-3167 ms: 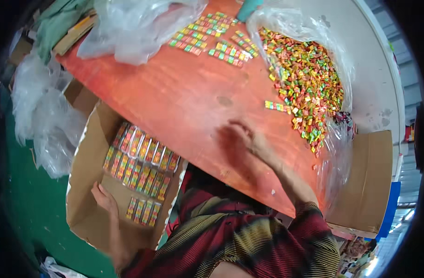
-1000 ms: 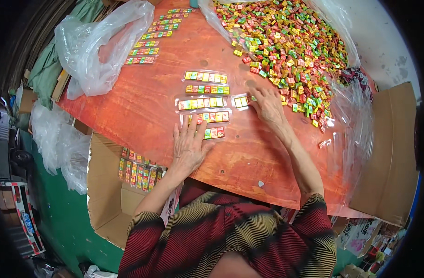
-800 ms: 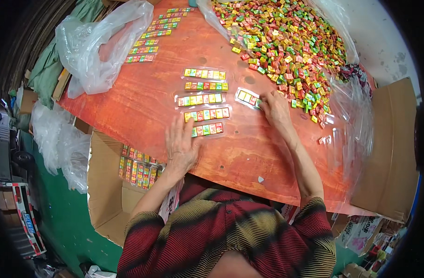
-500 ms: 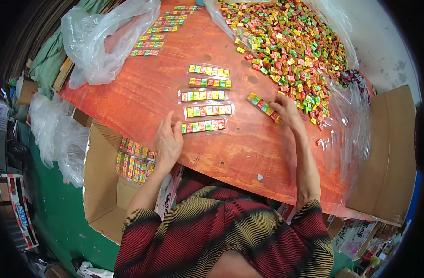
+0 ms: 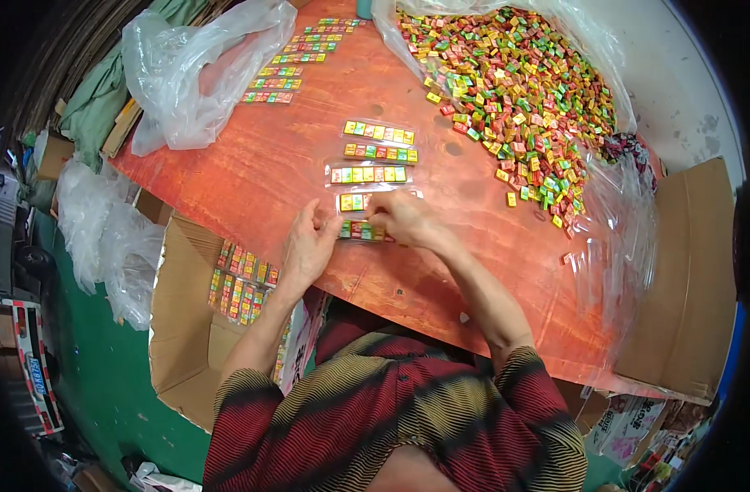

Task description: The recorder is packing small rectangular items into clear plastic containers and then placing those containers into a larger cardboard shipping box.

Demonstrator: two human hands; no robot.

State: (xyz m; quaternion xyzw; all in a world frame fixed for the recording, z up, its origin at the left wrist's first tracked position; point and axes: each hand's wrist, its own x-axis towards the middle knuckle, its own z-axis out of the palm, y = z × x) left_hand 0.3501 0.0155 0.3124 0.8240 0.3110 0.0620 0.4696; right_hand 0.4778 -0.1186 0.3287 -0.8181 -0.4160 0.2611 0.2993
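Several clear plastic trays, each with a row of small colourful packets point(image 5: 373, 175), lie one behind another on the red table. At the nearest tray, my right hand point(image 5: 412, 220) is closed on the right part of a row of small packets point(image 5: 357, 230), its fingers bent down over them. Part of that row and the tray behind it are hidden by this hand. My left hand point(image 5: 311, 246) stays at the left end of the same row, thumb and fingers apart, thumb close to the end packet.
A large heap of loose packets point(image 5: 522, 98) spreads over the far right of the table. Clear plastic film point(image 5: 604, 262) and a cardboard flap point(image 5: 678, 279) border the right. A plastic bag point(image 5: 186, 90) and more filled trays point(image 5: 277, 84) lie far left. An open carton point(image 5: 178, 320) with filled trays stands below.
My right hand has moved left from beside the heap, carrying the row of packets to the nearest tray. My left hand has shifted slightly right. The view has moved a little.
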